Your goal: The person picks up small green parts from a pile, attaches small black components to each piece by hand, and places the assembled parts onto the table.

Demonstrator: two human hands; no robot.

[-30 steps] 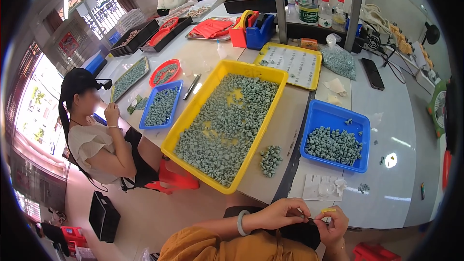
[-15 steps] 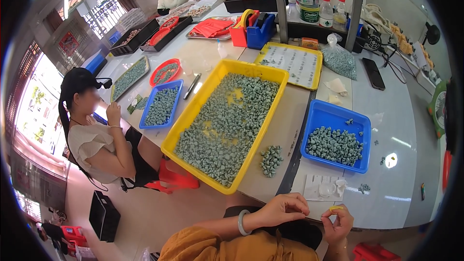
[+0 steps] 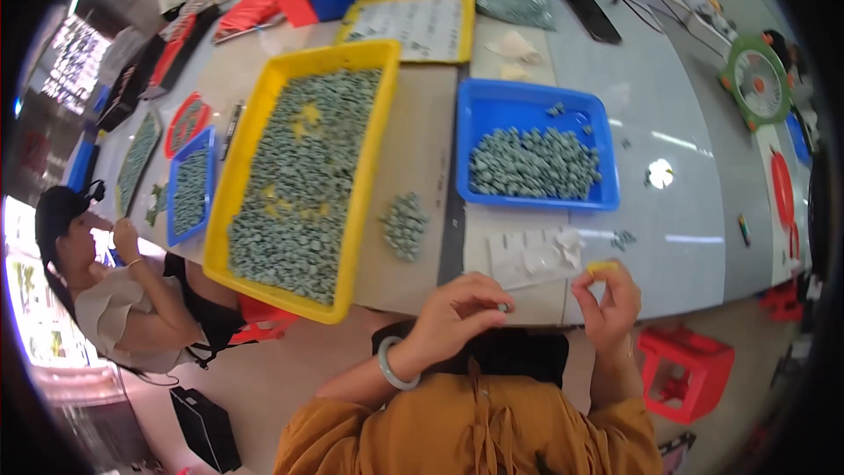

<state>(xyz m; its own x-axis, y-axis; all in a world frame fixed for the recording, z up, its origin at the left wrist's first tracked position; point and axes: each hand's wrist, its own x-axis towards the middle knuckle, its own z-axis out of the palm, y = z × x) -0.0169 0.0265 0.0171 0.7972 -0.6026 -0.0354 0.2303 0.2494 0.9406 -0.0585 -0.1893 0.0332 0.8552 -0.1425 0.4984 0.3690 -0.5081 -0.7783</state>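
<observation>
Between the thumb and index finger of my left hand is a small grey-green stone; the hand is closed in a pinch at the table's near edge. My right hand is also pinched, thumb against index finger, and whatever it may hold is too small to make out. A yellow band wraps a finger of that hand. Just beyond both hands lies a white sheet with a clear small dish and crumpled white paper on it.
A blue tray of green stones stands ahead. Left of it are a loose stone pile and a big yellow tray full of stones. Another person sits at left. A green fan and phone are at right.
The view has swung right and down, so the trays appear further left. My hands remain pinched near the table edge; the stone in my left fingers now shows.
</observation>
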